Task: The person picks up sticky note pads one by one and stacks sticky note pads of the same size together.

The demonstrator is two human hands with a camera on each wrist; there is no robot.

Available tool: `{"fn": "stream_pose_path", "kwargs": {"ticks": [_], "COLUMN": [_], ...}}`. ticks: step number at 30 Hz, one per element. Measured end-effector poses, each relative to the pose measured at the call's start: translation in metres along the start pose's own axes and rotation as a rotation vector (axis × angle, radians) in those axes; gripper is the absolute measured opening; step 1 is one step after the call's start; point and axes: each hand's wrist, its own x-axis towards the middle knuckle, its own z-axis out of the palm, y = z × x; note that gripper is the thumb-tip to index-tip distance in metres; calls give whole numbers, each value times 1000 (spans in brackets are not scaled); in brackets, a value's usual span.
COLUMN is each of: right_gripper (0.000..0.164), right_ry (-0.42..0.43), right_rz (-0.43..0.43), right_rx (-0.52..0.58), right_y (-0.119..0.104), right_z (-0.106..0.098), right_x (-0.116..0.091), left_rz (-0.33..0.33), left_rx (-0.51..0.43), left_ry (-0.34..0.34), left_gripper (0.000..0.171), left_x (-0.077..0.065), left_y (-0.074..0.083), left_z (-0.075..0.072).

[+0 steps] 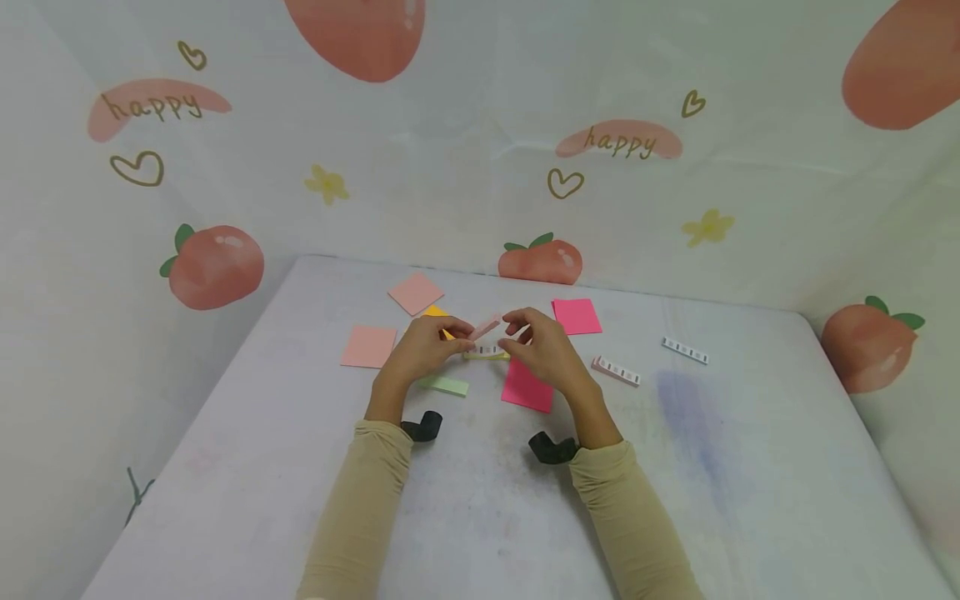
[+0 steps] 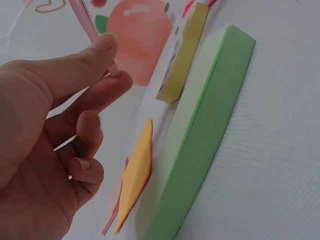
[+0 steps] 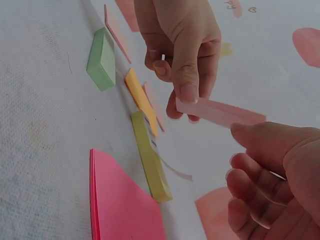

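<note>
L hand (image 1: 422,346) pinched pale pink strip (image 3: 220,113) betw. thumb + index, other fingers loosely bent. R hand (image 1: 543,346) was at strip's opp. end, thumb overlapping it in R wrist view, fingers part-curled; couldn't tell if it had hold. Strip was tilted, raised above table (image 1: 472,525), near yellow pad (image 3: 148,155). Green block (image 2: 200,130) nr L hand; hot-pink pad (image 1: 528,388) nr R.

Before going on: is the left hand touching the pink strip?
Touching: in the right wrist view, the left hand pinches the pink strip at one end.
</note>
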Motion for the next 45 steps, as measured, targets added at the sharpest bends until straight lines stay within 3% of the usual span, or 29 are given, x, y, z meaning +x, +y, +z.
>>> {"fn": "stream_pose_path", "kwargs": {"ticks": [11, 21, 32, 45], "right_gripper": [48, 36, 32, 29], "right_ry": [5, -28, -87, -88], "right_rz": [54, 120, 161, 173], "right_rx": [11, -48, -112, -170], "right_y": [2, 11, 16, 15], "right_z": [2, 7, 13, 18], "right_x": [0, 3, 4, 5], "left_rz": [-23, -31, -69, -100], "left_rx": [75, 75, 105, 90], "left_ry": [27, 35, -13, -48], "left_gripper": [30, 26, 24, 28], "left_x": [0, 1, -1, 0], "left_y": [2, 0, -2, -8], "left_z": [3, 8, 6, 9]}}
